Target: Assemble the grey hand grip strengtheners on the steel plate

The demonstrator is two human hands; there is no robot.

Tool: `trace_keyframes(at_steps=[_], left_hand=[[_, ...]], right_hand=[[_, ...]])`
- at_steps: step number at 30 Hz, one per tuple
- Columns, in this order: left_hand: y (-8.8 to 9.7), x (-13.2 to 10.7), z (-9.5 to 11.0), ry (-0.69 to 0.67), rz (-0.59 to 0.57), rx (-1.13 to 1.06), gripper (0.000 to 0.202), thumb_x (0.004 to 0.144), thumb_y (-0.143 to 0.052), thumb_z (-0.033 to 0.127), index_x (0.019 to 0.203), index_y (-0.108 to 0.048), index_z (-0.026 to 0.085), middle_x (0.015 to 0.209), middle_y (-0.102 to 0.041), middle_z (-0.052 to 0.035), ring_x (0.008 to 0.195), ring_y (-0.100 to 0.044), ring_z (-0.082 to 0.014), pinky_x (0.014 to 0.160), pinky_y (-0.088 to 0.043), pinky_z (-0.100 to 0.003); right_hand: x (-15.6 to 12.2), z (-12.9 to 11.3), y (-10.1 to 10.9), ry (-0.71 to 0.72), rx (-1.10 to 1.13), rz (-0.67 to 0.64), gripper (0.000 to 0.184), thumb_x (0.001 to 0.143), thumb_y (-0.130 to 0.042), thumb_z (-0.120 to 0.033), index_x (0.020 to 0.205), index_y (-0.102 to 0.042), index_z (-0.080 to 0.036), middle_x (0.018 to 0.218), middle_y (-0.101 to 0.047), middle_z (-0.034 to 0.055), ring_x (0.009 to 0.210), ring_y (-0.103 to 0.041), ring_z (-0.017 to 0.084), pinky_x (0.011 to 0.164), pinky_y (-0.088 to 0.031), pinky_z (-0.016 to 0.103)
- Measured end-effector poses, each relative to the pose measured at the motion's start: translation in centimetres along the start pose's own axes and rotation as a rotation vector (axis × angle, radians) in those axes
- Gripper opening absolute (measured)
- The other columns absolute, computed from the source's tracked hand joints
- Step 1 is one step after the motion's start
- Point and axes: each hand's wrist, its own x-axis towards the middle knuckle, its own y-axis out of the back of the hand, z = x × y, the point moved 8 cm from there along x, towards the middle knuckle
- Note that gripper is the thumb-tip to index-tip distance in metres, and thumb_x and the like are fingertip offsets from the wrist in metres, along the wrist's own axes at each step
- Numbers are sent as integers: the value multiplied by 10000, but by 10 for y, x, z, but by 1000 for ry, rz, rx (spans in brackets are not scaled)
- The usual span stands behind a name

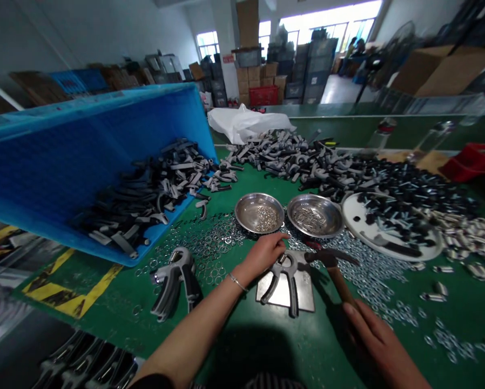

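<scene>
My right hand [368, 327] is wrapped round the wooden handle of a hammer [342, 281], whose dark head hangs just right of a metal plate [303, 300]. On that plate lies a grey and black hand grip exerciser [291, 281], its two handles pointing towards me. My left hand [264, 254] is closed at the exerciser's top left, by its spring; the fingertips are partly hidden. Another hand grip exerciser [177, 281] rests on the green table to the left. Beyond my left hand stands a steel bowl [242, 212] of small rings, beside a second bowl [335, 210] of small pins.
A blue crate [84, 129] lies on its side with grey and black handles. More handles [291, 154] are heaped at the back. Loose rings [372, 270] are scattered about the plate. On the right are a white tray lid [356, 229], metal cylinders [465, 237] and glass bottles [382, 135].
</scene>
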Motion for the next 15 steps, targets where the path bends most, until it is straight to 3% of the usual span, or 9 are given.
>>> trace_keyframes(at_steps=[6,9,15], left_hand=[[-6,4,4,-16,-43,153,525,877,-547,120,1399,-513,161,874,-714,-17,818,-649,-170,857,-468,-288],[-8,4,5,10,-44,199,574,869,-558,114,1433,-465,169,874,-719,-7,821,-653,-171,887,-461,-296],[-13,1,6,9,-9,333,546,882,-554,115,1417,-454,151,879,-701,-18,869,-630,-191,928,-433,-335]], right_hand=[[-9,49,-27,-262,456,-8,469,788,-634,-677,922,-591,-229,697,-561,-19,594,-527,145,513,-447,229],[-5,54,-30,-265,538,-2,478,749,-686,-668,907,-590,-227,658,-480,-51,553,-469,120,479,-402,212],[-4,53,-32,-263,573,-8,484,756,-683,-670,916,-585,-225,677,-459,-53,553,-447,113,477,-385,213]])
